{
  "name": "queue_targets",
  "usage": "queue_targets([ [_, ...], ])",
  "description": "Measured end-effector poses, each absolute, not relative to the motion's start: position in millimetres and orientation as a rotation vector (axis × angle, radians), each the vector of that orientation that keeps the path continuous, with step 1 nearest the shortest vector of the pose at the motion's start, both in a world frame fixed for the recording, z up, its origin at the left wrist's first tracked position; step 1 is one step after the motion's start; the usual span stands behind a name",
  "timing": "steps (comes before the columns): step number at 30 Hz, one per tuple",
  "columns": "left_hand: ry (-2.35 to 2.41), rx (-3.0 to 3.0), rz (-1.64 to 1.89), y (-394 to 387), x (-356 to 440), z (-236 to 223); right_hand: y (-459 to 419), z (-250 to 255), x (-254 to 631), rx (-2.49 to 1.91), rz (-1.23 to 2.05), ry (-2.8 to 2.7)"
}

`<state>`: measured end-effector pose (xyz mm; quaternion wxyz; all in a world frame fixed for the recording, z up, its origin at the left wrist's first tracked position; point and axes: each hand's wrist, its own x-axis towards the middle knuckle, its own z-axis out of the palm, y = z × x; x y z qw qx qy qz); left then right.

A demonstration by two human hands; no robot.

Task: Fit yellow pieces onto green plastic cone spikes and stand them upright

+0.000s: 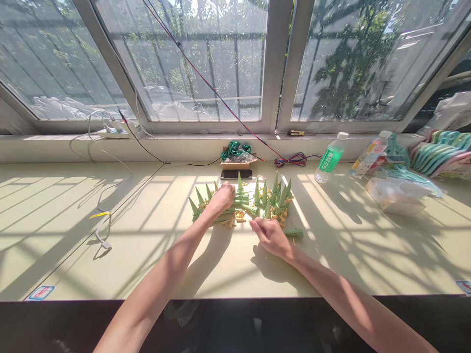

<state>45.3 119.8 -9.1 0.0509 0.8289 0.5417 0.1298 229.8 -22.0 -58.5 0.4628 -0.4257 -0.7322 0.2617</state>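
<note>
A cluster of green cone-shaped plastic pieces (272, 198) stands upright on the pale table (147, 264), with small yellow pieces (235, 218) scattered among them. My left hand (222, 198) reaches into the left side of the cluster, fingers curled over lying green pieces. My right hand (270, 235) rests on the table just in front of the cluster, fingers pinched together near the yellow bits. One green cone (293, 233) lies on its side right of that hand.
A dark phone (236, 174) and a green bundle (237, 151) lie behind the cluster. Two bottles (330, 159) stand at the right, with plastic bags and pastel hangers (437, 154). White cables (101, 230) trail across the left. Windows rise behind the sill.
</note>
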Motion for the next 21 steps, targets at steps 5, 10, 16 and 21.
queue_targets([
  [5,1.610,2.549,0.495,106.7,40.3,-1.0,-21.9,-59.7,230.5,-1.059,0.647,-1.801],
  [10,1.486,2.558,0.740,77.7,33.2,20.7,-23.5,-55.8,230.4,-1.078,0.645,-1.801],
  [16,0.975,2.430,1.049,24.5,28.3,12.0,-26.3,-48.4,230.8,-1.154,0.657,-1.671],
  [21,0.832,2.418,1.182,6.7,37.9,-25.3,-28.0,-45.3,230.9,-1.134,0.714,-1.623],
])
